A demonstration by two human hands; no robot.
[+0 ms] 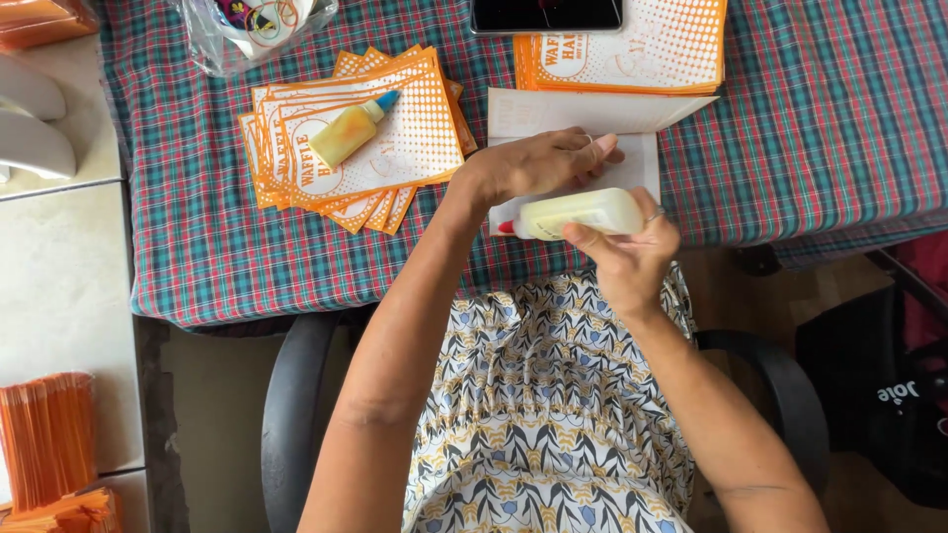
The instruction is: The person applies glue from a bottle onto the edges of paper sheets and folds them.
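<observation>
Squeezing too hard, the closed right hand (627, 259) may flood glue from the bottle (578, 214) onto the white paper (553, 114), which the flat left hand (543, 163) presses.

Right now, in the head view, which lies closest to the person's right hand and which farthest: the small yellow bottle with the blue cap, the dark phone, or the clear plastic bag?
From the right hand:
1. Dark phone, straight up at the table's far edge.
2. Small yellow bottle, to the left on the fanned orange papers.
3. Clear plastic bag, far upper left.
</observation>
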